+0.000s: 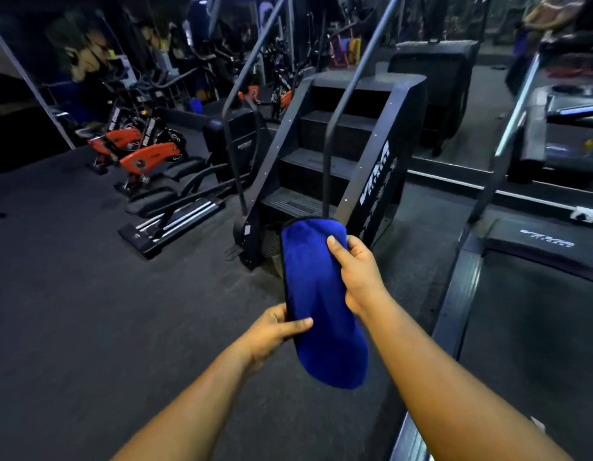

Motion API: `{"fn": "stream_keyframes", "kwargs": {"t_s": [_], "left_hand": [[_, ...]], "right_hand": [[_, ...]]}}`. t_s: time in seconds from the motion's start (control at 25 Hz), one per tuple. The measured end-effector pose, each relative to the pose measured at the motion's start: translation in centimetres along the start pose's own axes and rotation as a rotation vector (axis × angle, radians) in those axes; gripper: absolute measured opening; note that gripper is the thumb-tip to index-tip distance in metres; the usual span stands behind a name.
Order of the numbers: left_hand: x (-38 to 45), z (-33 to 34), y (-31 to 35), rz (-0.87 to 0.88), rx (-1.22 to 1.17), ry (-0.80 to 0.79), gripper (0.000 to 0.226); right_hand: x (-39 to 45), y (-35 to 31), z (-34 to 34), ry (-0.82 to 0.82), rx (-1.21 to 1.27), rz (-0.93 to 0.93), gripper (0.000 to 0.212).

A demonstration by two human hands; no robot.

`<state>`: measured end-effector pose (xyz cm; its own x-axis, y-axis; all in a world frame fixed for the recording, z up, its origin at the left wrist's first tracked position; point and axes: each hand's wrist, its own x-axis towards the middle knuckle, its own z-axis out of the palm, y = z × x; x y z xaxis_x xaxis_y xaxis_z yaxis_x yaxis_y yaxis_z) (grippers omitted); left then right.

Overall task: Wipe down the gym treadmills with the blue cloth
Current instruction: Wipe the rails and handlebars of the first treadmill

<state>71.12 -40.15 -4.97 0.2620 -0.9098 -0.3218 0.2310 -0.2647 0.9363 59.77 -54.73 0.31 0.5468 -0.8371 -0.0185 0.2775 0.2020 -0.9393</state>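
Holding blue cloth [321, 304], stair climber [325, 161] ahead, treadmill [534, 294] beside

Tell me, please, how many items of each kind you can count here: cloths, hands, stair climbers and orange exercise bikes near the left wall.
Blue cloth: 1
Hands: 2, the left hand and the right hand, both gripping the cloth
Stair climber: 1
Orange exercise bikes: 2 clearly seen; others farther back are too blurred to count
Total: 6

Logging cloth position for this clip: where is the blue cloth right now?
In the head view, centre frame, the blue cloth is held in the air between the left hand and right hand, in front of the stair climber.
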Motion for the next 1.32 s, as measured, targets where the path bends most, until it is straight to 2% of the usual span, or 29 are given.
{"fn": "stream_keyframes", "kwargs": {"t_s": [0.08,0.12,0.2,0.28,0.4,0.52,0.6,0.64,0.68,0.76,0.8,0.88,1.0,1.12,1.24,1.32], "left_hand": [[3.8,0.5,1.3,0.065,-0.062,-0.009,0.040],[5.9,0.6,2.3,0.104,-0.106,-0.012,0.038],[10.0,0.6,4.7,0.123,-0.125,-0.037,0.029],[13.7,0.2,5.9,0.081,-0.040,-0.068,0.021],[20.0,-1.9,6.9,0.013,0.084,-0.176,0.016],[26.8,-2.9,8.6,0.032,0.177,-0.196,0.030],[30.6,-2.0,10.1,0.039,0.207,-0.161,0.052],[32.1,-1.4,10.7,0.062,0.190,-0.202,0.068],[33.6,-0.6,11.3,0.105,0.196,-0.290,0.083],[37.1,1.3,12.7,0.252,0.401,-0.491,0.098],[38.9,2.5,13.5,0.345,0.552,-0.548,0.095],[42.1,5.6,15.6,0.550,0.835,-0.507,0.075],[46.4,11.0,19.1,0.807,1.179,-0.375,0.041],[50.7,16.9,21.9,0.923,1.232,-0.389,0.034],[55.0,25.2,25.0,0.961,1.217,-0.490,0.029],[57.5,30.7,27.2,0.999,1.207,-0.502,0.029]], "right_hand": [[3.5,-0.3,-1.7,0.098,0.054,0.084,0.020],[4.8,0.5,-3.1,0.109,0.031,0.162,0.032],[6.3,2.7,-5.9,0.057,-0.192,0.392,0.055],[6.7,5.0,-7.9,0.040,-0.328,0.480,0.048],[8.9,6.3,-8.4,0.223,-0.158,0.303,0.026],[12.8,6.3,-8.6,0.486,-0.122,0.131,0.014],[15.0,5.7,-8.8,0.684,-0.234,0.043,0.020],[15.9,5.1,-8.9,0.769,-0.278,0.001,0.026],[16.6,4.0,-8.9,0.840,-0.318,-0.022,0.032],[18.2,2.1,-10.3,0.901,-0.330,-0.071,0.045],[19.1,1.2,-11.4,0.887,-0.356,-0.093,0.051],[20.6,-0.7,-13.8,0.865,-0.504,-0.103,0.059],[23.2,-3.9,-18.5,1.009,-0.715,-0.184,0.047],[26.0,-8.4,-22.7,1.201,-0.786,-0.282,0.036],[29.2,-14.1,-28.2,1.380,-0.834,-0.328,0.037],[31.4,-18.2,-31.9,1.485,-0.935,-0.400,0.037]]}}
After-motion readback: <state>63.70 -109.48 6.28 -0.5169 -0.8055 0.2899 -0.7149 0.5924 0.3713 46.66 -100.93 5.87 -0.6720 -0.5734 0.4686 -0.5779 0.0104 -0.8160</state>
